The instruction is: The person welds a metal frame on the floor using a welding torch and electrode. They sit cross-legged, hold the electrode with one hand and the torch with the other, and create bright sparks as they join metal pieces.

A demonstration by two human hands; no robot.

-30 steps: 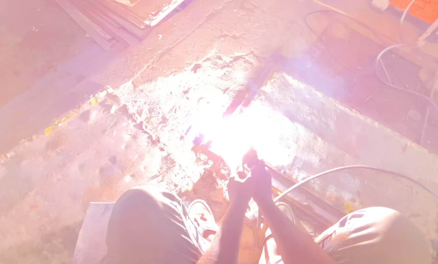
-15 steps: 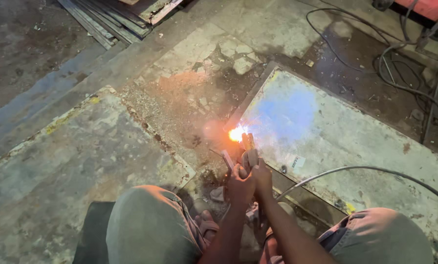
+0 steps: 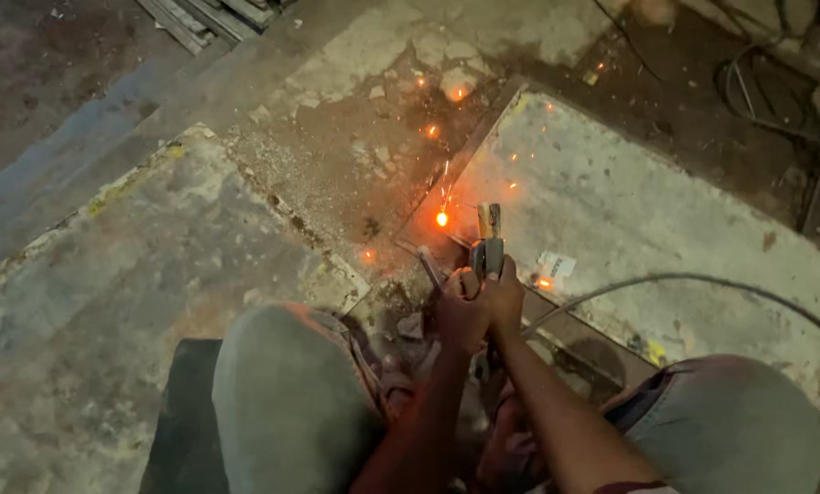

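My left hand (image 3: 458,311) and my right hand (image 3: 504,297) are clasped together around a welding electrode holder (image 3: 488,245), whose jaws point away from me. Just beyond its tip a glowing orange spot (image 3: 442,219) sits on the near-left edge of a flat grey metal plate (image 3: 666,220) lying on the floor. Small sparks are scattered over the plate and the concrete. A grey cable (image 3: 675,279) curves from the holder to the right. My knees in grey trousers (image 3: 291,402) frame the hands.
The cracked concrete floor (image 3: 154,256) spreads to the left. Metal strips (image 3: 204,18) lie stacked at the top left. Dark cables (image 3: 776,101) coil at the top right. I sit on a low dark seat (image 3: 177,421).
The blinding arc glare of a second ago has died to a small orange glow with scattered sparks. My hands still grip the holder in nearly the same place.
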